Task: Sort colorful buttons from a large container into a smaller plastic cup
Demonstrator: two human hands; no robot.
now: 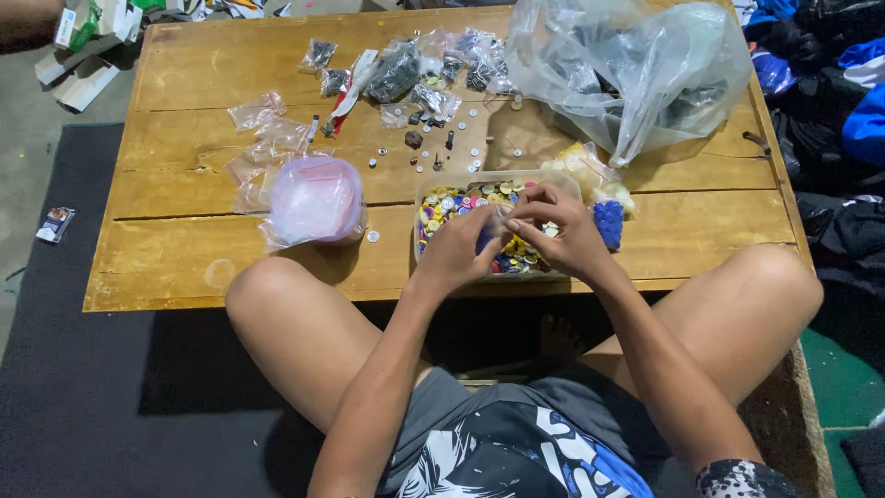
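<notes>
Both hands meet over a clear plastic tub (433,189) of coloured buttons (452,203) at the near edge of the wooden tabletop (184,258). The left hand (456,254) and right hand (558,235) pinch a small clear bag (498,226) between closed fingertips. A pink lidded tub (315,198) sits just left, a large plastic bag (636,65) behind.

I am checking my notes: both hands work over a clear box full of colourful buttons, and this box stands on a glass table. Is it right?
Not quite. The head view shows the table is wooden planks, not glass. The left hand and right hand do work over the clear box of colourful buttons.
</notes>
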